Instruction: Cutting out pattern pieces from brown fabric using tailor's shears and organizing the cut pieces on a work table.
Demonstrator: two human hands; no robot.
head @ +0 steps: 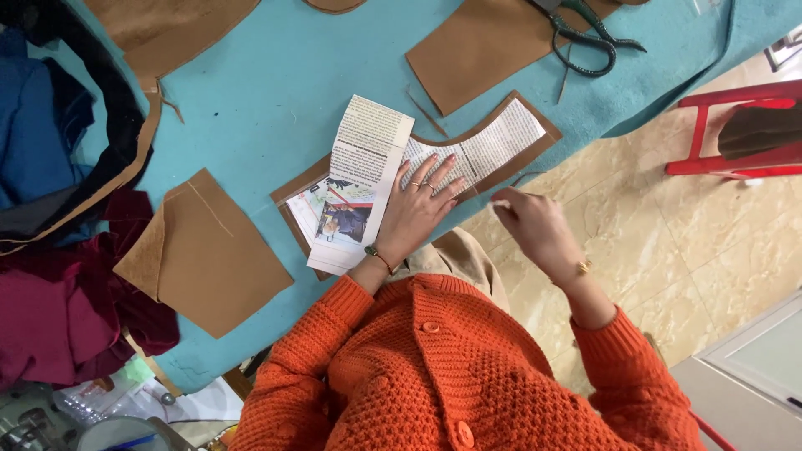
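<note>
My left hand [422,205] lies flat, fingers spread, on a curved newspaper pattern piece [493,146] that rests on a matching brown fabric piece [543,125]. A second folded newspaper sheet [359,179] overlaps the left part of it. My right hand [535,225] hovers just off the table edge, to the right of the pattern. Its fingers pinch a small white piece, likely chalk [499,203]. Everything sits on a turquoise table cover [267,100].
More brown fabric pieces lie at the left [209,255], top left [167,29] and top middle [476,46]. Dark scissors [585,38] rest at the top. Dark red [58,317] and blue cloth [33,125] pile at the left. A red stool [735,125] stands on the tiled floor.
</note>
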